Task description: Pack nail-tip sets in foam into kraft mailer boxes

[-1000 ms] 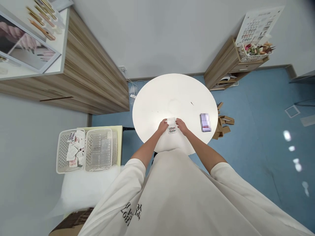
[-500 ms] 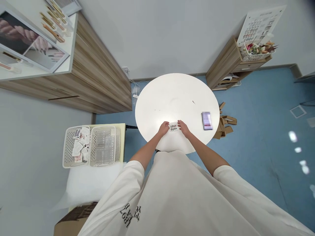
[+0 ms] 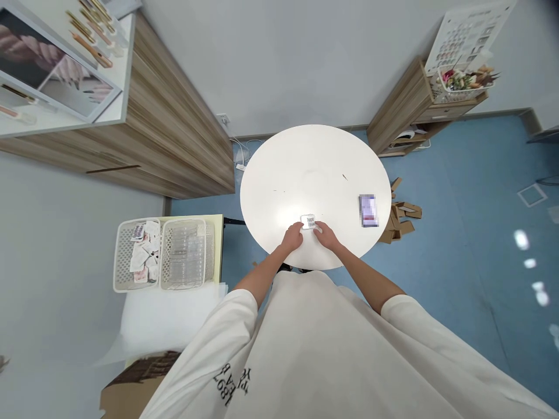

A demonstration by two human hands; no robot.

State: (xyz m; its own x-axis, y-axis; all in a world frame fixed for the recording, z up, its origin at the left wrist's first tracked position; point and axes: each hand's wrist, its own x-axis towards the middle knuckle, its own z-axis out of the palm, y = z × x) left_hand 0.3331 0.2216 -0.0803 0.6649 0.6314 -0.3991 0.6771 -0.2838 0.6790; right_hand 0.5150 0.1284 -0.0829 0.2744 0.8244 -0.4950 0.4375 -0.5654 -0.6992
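On the round white table (image 3: 314,157), close to its near side, is a small flat white or clear case (image 3: 308,221) with rows of dark nail-like pieces, which look like press-on nails. My left hand (image 3: 293,237) pinches its left lower corner between thumb and fingers. At the opposite corner my right hand (image 3: 326,235) grips the case the same way. Glare blurs the pieces, and I cannot tell whether the case rests on the tabletop or is slightly lifted.
A blurred purple package (image 3: 368,210) lies at the table's right. To my left, one white basket (image 3: 123,256) holds small packets and another basket (image 3: 164,262) holds stacked clear cases. Cardboard pieces (image 3: 399,224) lie on the floor at right. A wooden cabinet (image 3: 183,110) stands at left.
My hands have shifted from the sides of the case toward its lower corners, nearer to my body. The case looks slightly farther away, its dark pieces less distinct.
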